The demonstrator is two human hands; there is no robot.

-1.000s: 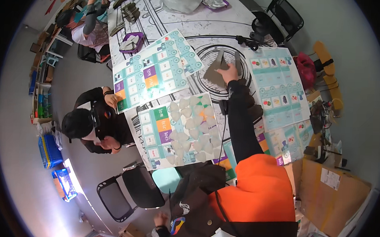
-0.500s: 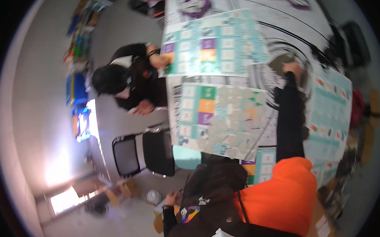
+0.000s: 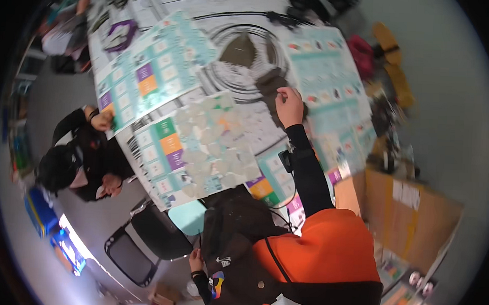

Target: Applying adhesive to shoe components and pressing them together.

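Observation:
My right hand (image 3: 290, 106) is over the table, thumb and fingers pinched together at a dark brown-grey piece of what looks like cloth (image 3: 272, 84). Whether the cloth is between the fingertips cannot be made out. Just beyond lies a pointed olive-grey piece (image 3: 240, 51), apart from the hand, on black rings printed on the white table cover (image 3: 254, 125). Low by my side, my left hand (image 3: 196, 260) is closed around a thin dark stick-like thing (image 3: 200, 239), its kind too small to tell.
A sheet strewn with several pale round pieces (image 3: 209, 143) lies nearest me. Other printed sheets (image 3: 167, 56) (image 3: 327, 74) flank the rings. At the left edge sits a person (image 3: 80, 156) with one hand on a sheet. A black chair (image 3: 156, 230) and a cardboard box (image 3: 411, 214) stand nearby.
My view has turned, so the table sits further left. My right hand has drawn back from the olive-grey piece to the dark cloth nearer me. The left hand stays low at my side.

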